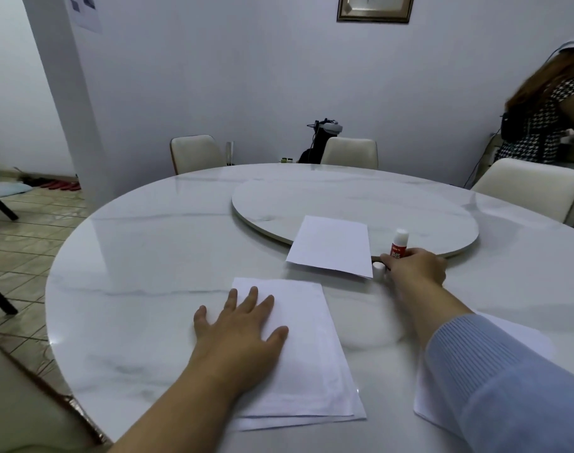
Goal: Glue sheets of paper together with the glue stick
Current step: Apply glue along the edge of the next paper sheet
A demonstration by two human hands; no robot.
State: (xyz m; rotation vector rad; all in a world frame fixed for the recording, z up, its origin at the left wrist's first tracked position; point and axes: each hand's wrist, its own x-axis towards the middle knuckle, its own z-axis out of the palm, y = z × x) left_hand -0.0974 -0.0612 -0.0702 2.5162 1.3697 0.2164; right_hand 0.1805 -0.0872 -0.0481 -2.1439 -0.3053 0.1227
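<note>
Glue stick (pixel 399 246): upright at the near rim of the turntable (pixel 344 197), just right of the single sheet (pixel 331 245); appears uncapped, with a small white cap (pixel 378 269) standing just beside the sheet's near right corner. Gripped low on the barrel by the right hand (pixel 415 266), fingers curled round it.

Paper stack (pixel 298 351): flat on the table (pixel 148 256) nearest the viewer, at least two sheets with edges slightly offset along the bottom. Pressed down by the left hand (pixel 243 325), fingers straight and spread, palm on the left half.

Single sheet: separate, far end lapping onto the turntable, near end raised slightly above the table.

Further sheet (pixel 423 407): partly hidden under the right sleeve (pixel 508 380).

Progress, as a judgement: early to middle. No visible glue trace on any sheet; bond between stack sheets not verifiable. Remaining: apply glue, lay on the next sheet, press flat.

Surface: round, glossy white marble-pattern top, reflective, smooth.

Room: pale walls, cream chairs (pixel 349 153) around the table, tiled floor at left, framed picture (pixel 375 8) on the wall, a second person (pixel 547 109) at far right.
</note>
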